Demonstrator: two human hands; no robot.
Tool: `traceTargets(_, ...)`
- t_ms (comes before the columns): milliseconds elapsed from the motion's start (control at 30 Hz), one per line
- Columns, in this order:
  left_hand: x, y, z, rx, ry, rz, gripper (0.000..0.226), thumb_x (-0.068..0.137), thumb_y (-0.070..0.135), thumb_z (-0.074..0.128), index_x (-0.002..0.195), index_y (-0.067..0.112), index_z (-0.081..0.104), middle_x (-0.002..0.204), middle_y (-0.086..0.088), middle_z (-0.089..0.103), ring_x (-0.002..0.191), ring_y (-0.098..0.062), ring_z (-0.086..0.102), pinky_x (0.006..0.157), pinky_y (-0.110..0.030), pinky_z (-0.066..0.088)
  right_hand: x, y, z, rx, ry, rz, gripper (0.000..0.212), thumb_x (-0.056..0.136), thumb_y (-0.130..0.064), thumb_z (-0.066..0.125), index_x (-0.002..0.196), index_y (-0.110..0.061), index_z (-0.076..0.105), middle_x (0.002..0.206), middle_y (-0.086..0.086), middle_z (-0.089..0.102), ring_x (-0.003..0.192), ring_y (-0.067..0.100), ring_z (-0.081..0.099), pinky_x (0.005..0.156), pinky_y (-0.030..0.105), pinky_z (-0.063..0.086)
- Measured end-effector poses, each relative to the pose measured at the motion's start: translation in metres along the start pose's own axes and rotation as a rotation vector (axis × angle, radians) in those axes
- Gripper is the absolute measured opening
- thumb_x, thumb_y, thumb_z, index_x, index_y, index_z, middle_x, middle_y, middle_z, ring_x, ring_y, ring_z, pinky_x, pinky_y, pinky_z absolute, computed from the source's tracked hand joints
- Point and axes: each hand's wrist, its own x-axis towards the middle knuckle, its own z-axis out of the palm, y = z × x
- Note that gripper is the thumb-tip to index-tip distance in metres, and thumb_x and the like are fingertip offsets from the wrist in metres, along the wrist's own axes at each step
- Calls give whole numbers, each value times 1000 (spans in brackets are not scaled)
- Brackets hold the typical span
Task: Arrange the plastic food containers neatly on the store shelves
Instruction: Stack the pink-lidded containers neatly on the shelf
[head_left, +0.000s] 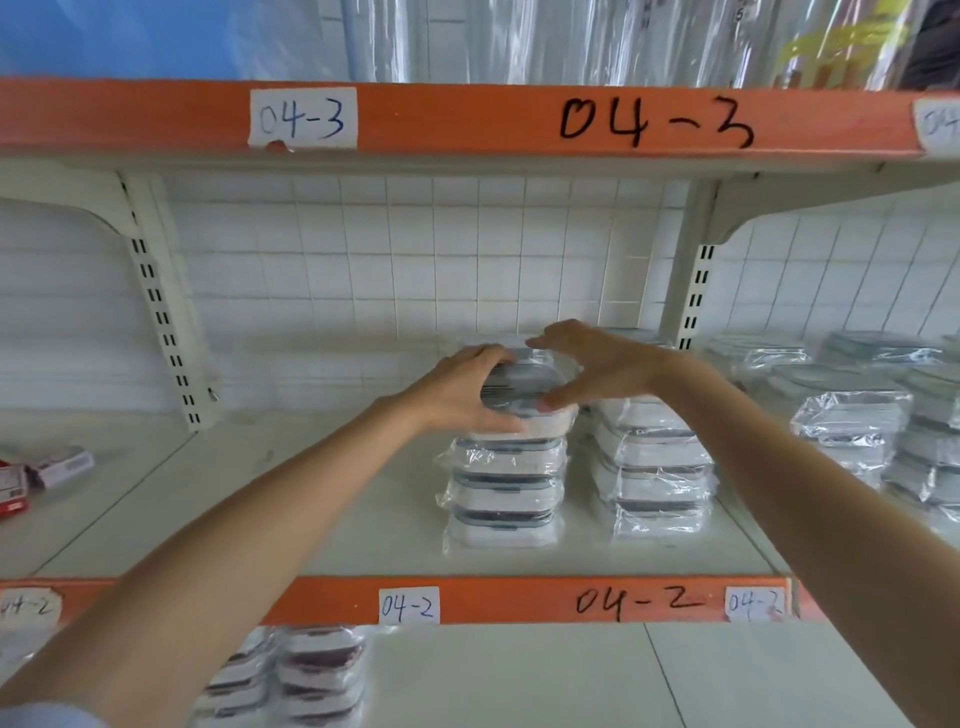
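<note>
Atop the stack (506, 488), both hands' fingers (470, 358) around one wrapped container (522, 384).

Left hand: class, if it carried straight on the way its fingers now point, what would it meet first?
The left hand already grips the top wrapped container; pushing on, it would probably meet the right hand holding the other side, though depth is unclear.

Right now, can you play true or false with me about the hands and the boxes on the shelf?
1. Both hands, left hand and right hand, hold the top plastic-wrapped white food container of a stack. True.
2. The orange shelf edge below the stack reads 04-2. True.
3. The stack stands alone. False: another wrapped stack stands right beside it.
4. The held container is red. False: white with a grey lid.
</note>
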Motion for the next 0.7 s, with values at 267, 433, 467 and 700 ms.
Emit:
traceTargets(267, -31, -49, 3, -213, -72, -163, 104, 67, 48, 80, 148, 23, 20, 143, -2, 35, 124, -15, 44, 103, -30, 40, 9, -11, 26, -67, 19, 46, 66, 77, -47, 71, 132, -23, 42, 128, 7, 41, 117, 23, 40, 100, 38, 36)
traceTargets(433, -37, -54, 18, -358, 34, -258, 94, 67, 40, 83, 143, 27, 29, 99, 22, 56, 83, 10, 58, 63, -2, 40, 13, -16, 25, -108, 24, 47, 65, 78, -49, 69, 132, -23, 43, 129, 9, 42, 118, 24, 39, 100, 38, 35)
traceTargets(467, -37, -52, 20, -370, 50, -261, 91, 67, 38, 83, 142, 28, 32, 95, 26, 54, 80, 13, 57, 60, 0, 40, 13, -16, 25, -118, 16, 49, 64, 79, -48, 69, 131, -23, 43, 130, 9, 42, 120, 25, 38, 102, 41, 35)
traceTargets(700, -49, -45, 25, -340, 89, -265, 63, 75, 42, 75, 129, 26, 46, 110, 13, 60, 86, 7, 59, 68, -7, 41, 10, -21, 31, -288, 40, 36, 66, 82, -50, 64, 134, -18, 41, 135, 8, 41, 128, 27, 34, 107, 44, 31)
